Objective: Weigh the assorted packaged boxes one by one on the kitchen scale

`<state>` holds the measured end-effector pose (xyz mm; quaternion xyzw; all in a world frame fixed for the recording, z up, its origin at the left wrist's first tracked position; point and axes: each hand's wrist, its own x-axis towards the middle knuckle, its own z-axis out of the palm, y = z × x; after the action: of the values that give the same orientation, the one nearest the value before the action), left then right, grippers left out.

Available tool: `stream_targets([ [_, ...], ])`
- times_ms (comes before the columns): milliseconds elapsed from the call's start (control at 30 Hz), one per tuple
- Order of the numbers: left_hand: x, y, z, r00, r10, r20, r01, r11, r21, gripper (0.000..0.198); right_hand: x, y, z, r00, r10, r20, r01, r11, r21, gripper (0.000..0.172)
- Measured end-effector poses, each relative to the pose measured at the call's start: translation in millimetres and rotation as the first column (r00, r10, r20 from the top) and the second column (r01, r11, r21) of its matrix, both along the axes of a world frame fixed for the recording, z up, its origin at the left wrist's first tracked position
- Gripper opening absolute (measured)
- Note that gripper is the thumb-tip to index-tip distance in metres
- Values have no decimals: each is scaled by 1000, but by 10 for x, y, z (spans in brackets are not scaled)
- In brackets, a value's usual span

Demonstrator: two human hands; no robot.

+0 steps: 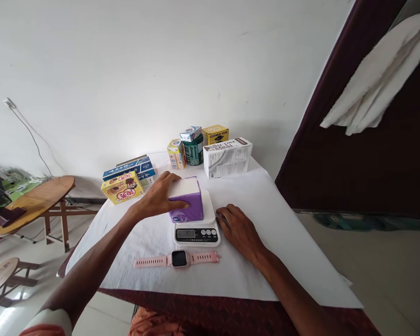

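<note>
My left hand [159, 196] is closed around a purple and white tissue pack [192, 207], thumb on its near side. The pack is over the plate of a white kitchen scale [212, 214]; whether its weight rests there I cannot tell. The scale's dark panel with a display and round buttons faces me. Resting on the white cloth, my right hand [240, 228] has its fingers slightly bent and apart at the scale's right edge, holding nothing. In front of the scale lies a pink smartwatch [179, 259], its strap stretched out flat.
Left on the table [266, 266] are a yellow box [123, 187] and blue boxes [129, 169]. Toward the wall stand a white box [227, 158], a green tin [193, 151] with a small box [191, 134] on top, a yellow carton [215, 134] and another small carton [176, 155].
</note>
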<state>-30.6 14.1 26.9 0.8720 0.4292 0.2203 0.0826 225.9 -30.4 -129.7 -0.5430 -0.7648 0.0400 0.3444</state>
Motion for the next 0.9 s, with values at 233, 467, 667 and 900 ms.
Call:
stream_targets([
  [233,-34,-101,13,999,-30,-39,30,999,-12,91,-5,2,25,1000,-1,-4,1,1000,-24,21],
  [467,-303,-153,-103,999,33,39,-31,998,-50,105,-13,-10,54,1000,-21,6,21,999,-50,19],
  [667,-267,-108,-307,991,76,113,-55,983,-173,64,-8,-6,37,1000,-19,20,20,1000,-11,19],
  [900,-77,198,-396,857,162,490,33,930,-366,59,-4,-10,42,1000,-11,8,11,1000,5,18],
])
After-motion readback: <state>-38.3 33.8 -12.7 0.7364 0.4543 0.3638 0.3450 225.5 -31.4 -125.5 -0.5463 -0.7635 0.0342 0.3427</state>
